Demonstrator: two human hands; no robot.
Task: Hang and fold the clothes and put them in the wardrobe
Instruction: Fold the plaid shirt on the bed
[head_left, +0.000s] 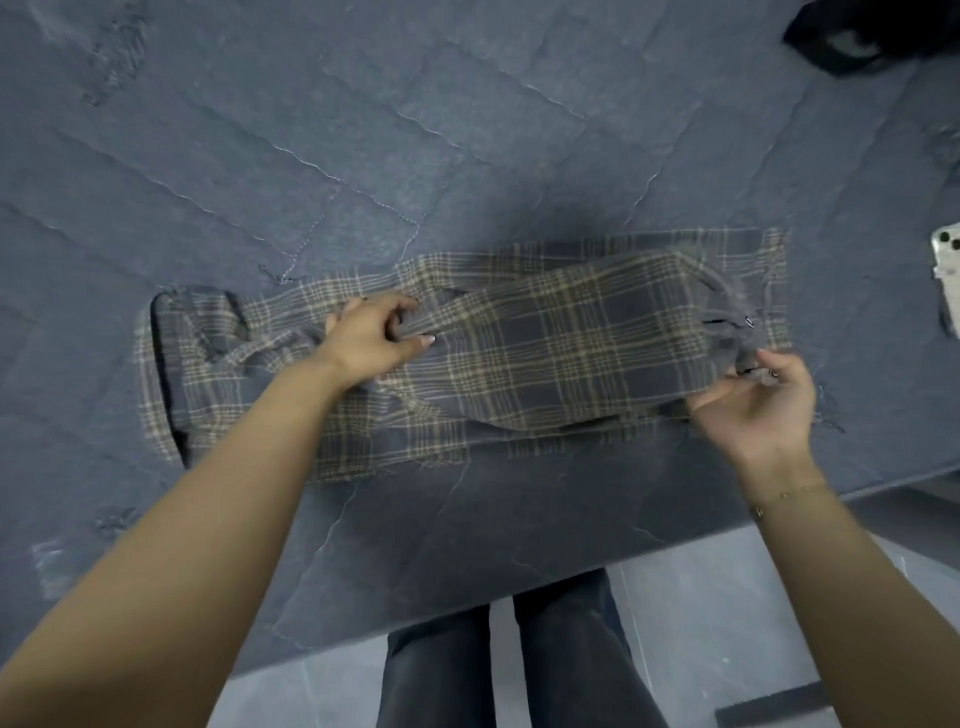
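My left hand (375, 338) pinches a fold of the plaid shirt (545, 343) lying mid-bed (363, 130); my right hand (759, 402) grips its right end, lifted slightly. A phone (946, 270) lies far right

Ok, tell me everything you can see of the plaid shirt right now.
The plaid shirt is dark grey with tan check lines and looks like soft woven cloth. It lies lengthwise across the grey bedcover, partly folded into a long band, collar end to the left. The left hand pinches a fold near its middle; the right hand holds the buttoned edge at its right end, lifted slightly.
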